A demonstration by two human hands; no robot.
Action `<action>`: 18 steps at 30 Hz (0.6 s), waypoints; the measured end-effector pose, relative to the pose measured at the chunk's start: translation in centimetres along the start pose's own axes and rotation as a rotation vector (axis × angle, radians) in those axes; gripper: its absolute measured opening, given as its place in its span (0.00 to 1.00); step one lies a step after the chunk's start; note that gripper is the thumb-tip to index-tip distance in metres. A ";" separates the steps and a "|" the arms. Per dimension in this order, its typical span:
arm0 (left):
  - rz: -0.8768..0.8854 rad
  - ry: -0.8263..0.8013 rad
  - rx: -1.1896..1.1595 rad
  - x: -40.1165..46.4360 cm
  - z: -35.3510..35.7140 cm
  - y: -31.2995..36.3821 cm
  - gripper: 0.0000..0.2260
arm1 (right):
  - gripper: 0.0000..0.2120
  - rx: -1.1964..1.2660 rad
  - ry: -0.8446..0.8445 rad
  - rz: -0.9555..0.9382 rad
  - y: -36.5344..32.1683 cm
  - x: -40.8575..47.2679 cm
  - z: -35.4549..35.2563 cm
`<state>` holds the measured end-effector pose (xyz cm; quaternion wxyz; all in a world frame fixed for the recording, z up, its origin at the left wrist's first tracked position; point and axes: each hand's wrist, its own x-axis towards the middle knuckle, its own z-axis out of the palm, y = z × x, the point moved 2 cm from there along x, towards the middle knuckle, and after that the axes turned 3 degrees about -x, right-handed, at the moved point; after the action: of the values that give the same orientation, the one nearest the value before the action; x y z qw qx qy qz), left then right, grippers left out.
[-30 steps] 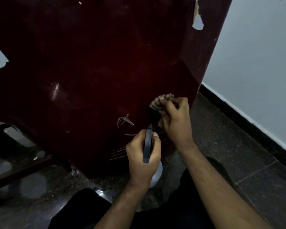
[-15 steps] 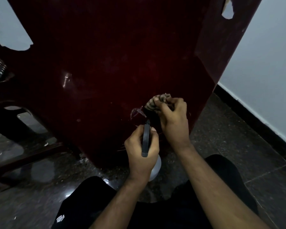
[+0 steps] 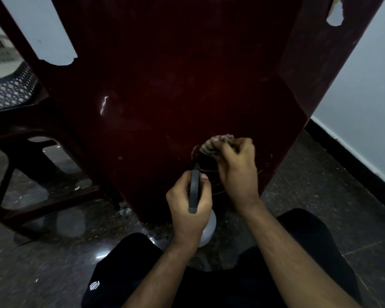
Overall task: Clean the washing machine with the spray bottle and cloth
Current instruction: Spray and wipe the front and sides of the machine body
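The washing machine (image 3: 165,90) is a tall dark red cabinet that fills the upper middle of the view, with pale scratches low on its front panel. My right hand (image 3: 236,167) presses a bunched striped cloth (image 3: 211,146) against that lower panel. Just below and left of it, my left hand (image 3: 187,207) grips a spray bottle (image 3: 194,190) with a black trigger head and a pale round body, its nozzle pointing up at the panel.
A dark plastic stool or chair frame (image 3: 42,152) stands to the left on the dark speckled floor (image 3: 309,196). A perforated basket (image 3: 7,90) sits at the far left. A pale wall with black skirting (image 3: 353,165) runs along the right. My knees in black shorts are at the bottom.
The view has tilted down and shifted, so the machine appears higher and further right. My right hand with the cloth has slid slightly left along the lower panel. The left hand keeps the bottle steady.
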<state>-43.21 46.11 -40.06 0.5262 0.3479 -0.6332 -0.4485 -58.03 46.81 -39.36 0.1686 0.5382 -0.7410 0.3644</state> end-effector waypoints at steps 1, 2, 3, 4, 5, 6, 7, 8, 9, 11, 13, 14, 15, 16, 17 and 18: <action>0.001 0.015 0.007 0.1 -0.5 -0.2 0.16 | 0.18 0.027 0.028 0.053 0.3 0.0 0.0; 0.001 0.028 0.012 0.2 -0.9 -0.3 0.16 | 0.18 0.042 0.065 0.111 0.3 0.2 -0.1; 0.004 0.040 0.017 0.3 -1.2 -0.4 0.16 | 0.19 0.053 0.106 0.148 -0.1 0.5 -0.2; 0.006 0.045 0.023 0.2 -1.5 -0.5 0.16 | 0.19 0.055 0.136 0.159 -0.7 0.8 -0.1; 0.006 0.047 0.029 0.2 -1.6 -0.5 0.16 | 0.19 0.063 0.151 0.149 -1.6 1.0 0.1; 0.005 0.046 0.029 0.2 -1.7 -0.4 0.16 | 0.19 0.069 0.141 0.117 -2.7 1.2 0.4; 0.000 0.046 0.030 0.2 -1.7 -0.4 0.16 | 0.18 0.084 0.102 0.079 -3.8 1.3 0.9; -0.009 0.047 0.029 0.1 -1.7 -0.5 0.16 | 0.17 0.084 0.030 0.018 -4.5 1.3 1.4; -0.021 0.048 0.028 0.0 -1.8 -0.7 0.16 | 0.17 0.051 -0.046 -0.079 -4.9 0.8 2.1; -0.031 0.037 0.020 -0.1 -2.1 -1.0 0.14 | 0.19 -0.017 -0.146 -0.247 -4.7 -0.7 3.0; -0.022 0.025 0.024 -0.1 -2.6 -1.0 0.14 | 0.17 0.035 -0.184 -0.180 -2.5 -1.7 3.1; -0.011 0.025 0.033 0.0 -2.7 -0.9 0.14 | 0.17 0.043 -0.162 -0.114 -1.5 -2.0 3.0; -0.006 0.024 0.042 0.1 -2.8 -0.9 0.15 | 0.18 0.043 -0.107 -0.041 -0.9 -1.8 2.5; -0.006 0.024 0.052 0.2 -2.8 -1.0 0.15 | 0.18 0.028 -0.047 0.015 -0.4 -1.7 2.1; -0.010 0.024 0.061 0.3 -2.7 -1.1 0.15 | 0.18 0.025 0.011 0.042 -0.2 -1.4 1.9; -0.017 0.025 0.067 0.3 -2.7 -1.1 0.15 | 0.18 0.037 0.054 0.067 -0.6 -0.8 1.6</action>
<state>-40.72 44.87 -40.87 0.5182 0.3762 -0.6383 -0.4272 -56.99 46.16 -40.75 0.1665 0.5060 -0.7470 0.3979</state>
